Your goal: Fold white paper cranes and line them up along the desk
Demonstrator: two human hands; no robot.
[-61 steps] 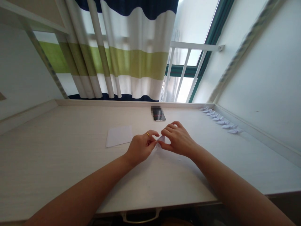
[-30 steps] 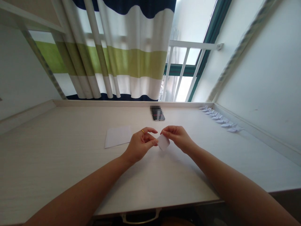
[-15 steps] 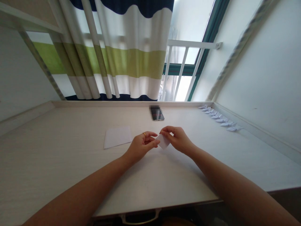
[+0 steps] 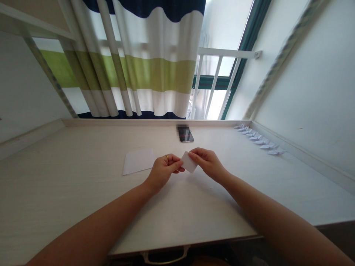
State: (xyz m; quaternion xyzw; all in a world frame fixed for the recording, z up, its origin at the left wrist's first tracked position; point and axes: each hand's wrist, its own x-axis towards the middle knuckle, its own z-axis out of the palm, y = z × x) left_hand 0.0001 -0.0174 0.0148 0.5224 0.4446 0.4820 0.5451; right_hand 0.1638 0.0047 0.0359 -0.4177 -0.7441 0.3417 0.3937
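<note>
A small white folded paper (image 4: pixel 190 162), diamond-shaped, is held between both hands above the desk. My left hand (image 4: pixel 165 167), with a ring on one finger, pinches its left corner between thumb and fingers. On the other side my right hand (image 4: pixel 208 161) grips the upper right edge, thumb in front and fingers mostly behind the paper. Left of my left hand lies a flat white sheet of paper (image 4: pixel 138 161). Several folded white paper figures (image 4: pixel 260 140) sit in a row at the right.
A dark phone (image 4: pixel 185 133) lies near the back of the pale desk (image 4: pixel 69 177). A raised rim (image 4: pixel 124 122) runs along the back, below a striped curtain (image 4: pixel 158 74). A drawer handle (image 4: pixel 166 260) shows under the front edge.
My left fingers have closed on the paper's left corner, where they were spread before. The paper has turned slightly and shows more of its face. My right hand has barely shifted.
</note>
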